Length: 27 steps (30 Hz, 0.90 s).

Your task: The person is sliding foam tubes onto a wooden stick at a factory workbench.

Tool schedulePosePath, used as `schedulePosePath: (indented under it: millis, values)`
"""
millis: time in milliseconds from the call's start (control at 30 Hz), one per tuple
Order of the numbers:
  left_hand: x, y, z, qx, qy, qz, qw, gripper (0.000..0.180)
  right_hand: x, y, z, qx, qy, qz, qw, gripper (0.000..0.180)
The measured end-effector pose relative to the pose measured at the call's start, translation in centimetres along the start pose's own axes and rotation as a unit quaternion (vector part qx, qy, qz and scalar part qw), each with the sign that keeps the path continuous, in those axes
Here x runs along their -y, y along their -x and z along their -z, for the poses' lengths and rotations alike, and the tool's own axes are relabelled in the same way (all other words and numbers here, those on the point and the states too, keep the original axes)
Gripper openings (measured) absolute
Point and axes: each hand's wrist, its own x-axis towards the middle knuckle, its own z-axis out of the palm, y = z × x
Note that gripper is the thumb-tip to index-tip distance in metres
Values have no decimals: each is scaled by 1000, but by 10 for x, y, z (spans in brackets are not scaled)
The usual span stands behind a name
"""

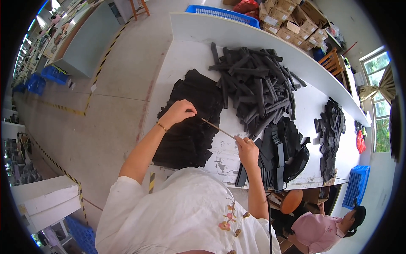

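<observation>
The person stands at a long white worktop (198, 51) strewn with black pieces. The left hand (178, 111) rests on a flat stack of black fabric sheets (190, 127), its fingers curled shut and pinching one end of a thin wooden stick (218, 127). The right hand (246, 149) is closed on the stick's other end, so the stick runs slantwise between the two hands, just above the bare strip of worktop between the stacks. A thin bracelet (161, 126) sits on the left wrist.

Just right of the right hand lies a smaller heap of black strips (277, 148), some hanging over the near edge. Farther back on the worktop is a big loose pile of rolled black strips (258, 89), and well off to the right a narrower pile of black scraps (332, 135).

A blue plastic crate (222, 12) stands beyond the far end of the worktop, with cardboard boxes (292, 21) near it. Another person in a pink top (319, 230) sits low at the right, beside a second blue crate (356, 184).
</observation>
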Motion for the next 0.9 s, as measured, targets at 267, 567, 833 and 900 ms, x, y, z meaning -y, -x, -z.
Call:
schedulePosePath:
  millis: [267, 567, 833, 900]
  values:
    - [-52, -4, -30, 40, 3, -122, 992, 11, 49, -26, -36, 36, -121, -6, 992, 25]
    - [-80, 46, -17, -277, 652, 133, 693, 39, 74, -1, -55, 202, -513, -205, 809, 26]
    - [-91, 49, -77, -320, 789, 218, 477, 22, 109, 6, -68, 51, -402, -151, 902, 19]
    - [-72, 50, -66, -340, 774, 220, 487, 21, 107, 24, -63, 104, -372, -181, 904, 16]
